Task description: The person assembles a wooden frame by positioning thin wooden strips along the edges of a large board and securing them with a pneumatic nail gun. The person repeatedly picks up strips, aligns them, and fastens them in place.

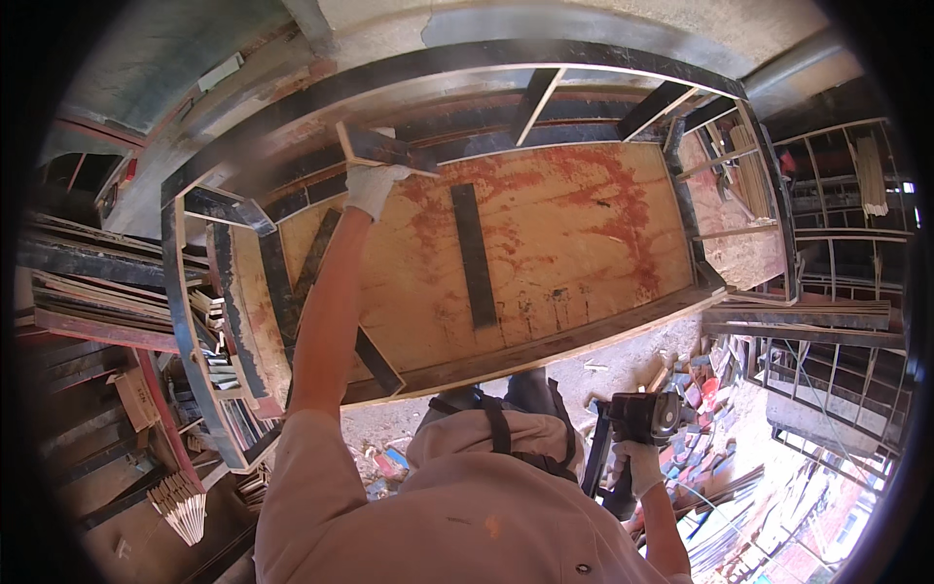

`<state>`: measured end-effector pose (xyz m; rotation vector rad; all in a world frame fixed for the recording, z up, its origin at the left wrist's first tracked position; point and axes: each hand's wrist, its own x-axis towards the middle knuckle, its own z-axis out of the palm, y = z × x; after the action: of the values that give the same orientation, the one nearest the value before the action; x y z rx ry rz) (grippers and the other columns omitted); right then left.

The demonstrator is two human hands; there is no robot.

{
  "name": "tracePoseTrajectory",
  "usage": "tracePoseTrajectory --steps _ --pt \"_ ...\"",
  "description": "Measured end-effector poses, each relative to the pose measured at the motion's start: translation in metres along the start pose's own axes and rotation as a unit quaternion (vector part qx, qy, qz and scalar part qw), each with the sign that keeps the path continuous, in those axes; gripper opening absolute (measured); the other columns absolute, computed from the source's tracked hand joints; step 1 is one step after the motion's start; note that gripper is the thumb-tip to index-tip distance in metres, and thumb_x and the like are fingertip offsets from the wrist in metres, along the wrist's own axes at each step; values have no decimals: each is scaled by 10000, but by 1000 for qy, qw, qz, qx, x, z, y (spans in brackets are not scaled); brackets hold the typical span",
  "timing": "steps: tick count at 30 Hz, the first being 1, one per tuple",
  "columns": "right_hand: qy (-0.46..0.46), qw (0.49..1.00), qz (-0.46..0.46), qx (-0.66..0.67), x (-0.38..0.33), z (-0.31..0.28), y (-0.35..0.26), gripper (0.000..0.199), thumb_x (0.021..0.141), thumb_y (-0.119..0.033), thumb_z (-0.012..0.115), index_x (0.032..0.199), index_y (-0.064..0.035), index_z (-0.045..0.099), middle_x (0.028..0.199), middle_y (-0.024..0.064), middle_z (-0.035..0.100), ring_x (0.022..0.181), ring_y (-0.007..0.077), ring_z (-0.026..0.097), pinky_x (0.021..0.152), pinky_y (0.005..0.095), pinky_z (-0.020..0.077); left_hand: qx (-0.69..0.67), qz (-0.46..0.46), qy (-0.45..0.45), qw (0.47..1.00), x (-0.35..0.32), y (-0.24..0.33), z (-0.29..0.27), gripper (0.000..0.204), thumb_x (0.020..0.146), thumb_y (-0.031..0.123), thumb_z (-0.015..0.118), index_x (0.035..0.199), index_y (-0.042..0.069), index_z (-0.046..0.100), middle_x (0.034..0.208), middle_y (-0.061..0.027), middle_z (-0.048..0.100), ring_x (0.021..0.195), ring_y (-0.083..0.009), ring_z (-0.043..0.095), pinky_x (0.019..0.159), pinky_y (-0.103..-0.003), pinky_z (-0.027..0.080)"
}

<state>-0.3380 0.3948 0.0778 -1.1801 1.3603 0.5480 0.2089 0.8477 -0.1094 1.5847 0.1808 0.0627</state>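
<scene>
My gloved left hand (pixel 374 189) reaches forward and grips a short black-faced wooden board (pixel 389 152) near the far side of a workbench. Pale fingertips show beyond the board's upper edge. My gloved right hand (pixel 642 469) is low at my right side, wrapped round the handle of a black nail gun (pixel 642 419). The bench top (pixel 555 234) is tan wood with red stains. A loose black strip (pixel 474 255) lies across its middle, and more black strips (pixel 377 360) lie crossed at the left, partly hidden by my left forearm.
A black-faced wooden frame (pixel 467 60) runs round the bench's far side and ends. Stacked boards (pixel 102 282) stand at the left, more lumber (pixel 803 316) at the right. Wood offcuts (pixel 696 409) litter the floor at the lower right. A concrete wall (pixel 584 24) rises behind.
</scene>
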Motion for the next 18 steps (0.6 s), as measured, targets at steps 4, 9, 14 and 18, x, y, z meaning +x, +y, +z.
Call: tracePoseTrajectory --steps 4,9,14,18 --pt "15 1000 -9 11 -25 54 -19 121 798 -95 683 913 -67 658 625 3 480 486 164 508 474 343 475 63 48 -41 996 -10 51 53 799 621 -104 846 1361 40 581 1283 -97 689 1136 -211 679 945 -328 583" --pt "-36 995 -84 -48 -24 82 -62 95 818 -135 716 835 -63 655 630 26 519 490 171 527 482 334 487 89 78 -8 993 22 32 36 619 699 -90 800 1268 70 618 1146 -57 716 1059 -172 682 894 -320 581" --pt "-123 953 -235 -148 -7 120 -129 79 877 -93 729 893 -39 673 675 50 591 532 163 577 500 304 482 -163 37 -84 982 41 2 -5 536 707 -105 777 1185 90 632 936 9 626 860 -116 634 801 -280 563" --pt "-181 952 -241 -57 9 181 -193 185 877 -55 750 1019 -47 632 677 41 579 523 153 562 471 293 439 -125 0 -97 987 7 29 50 610 647 -168 764 1180 73 590 924 16 579 816 -118 614 704 -316 583"
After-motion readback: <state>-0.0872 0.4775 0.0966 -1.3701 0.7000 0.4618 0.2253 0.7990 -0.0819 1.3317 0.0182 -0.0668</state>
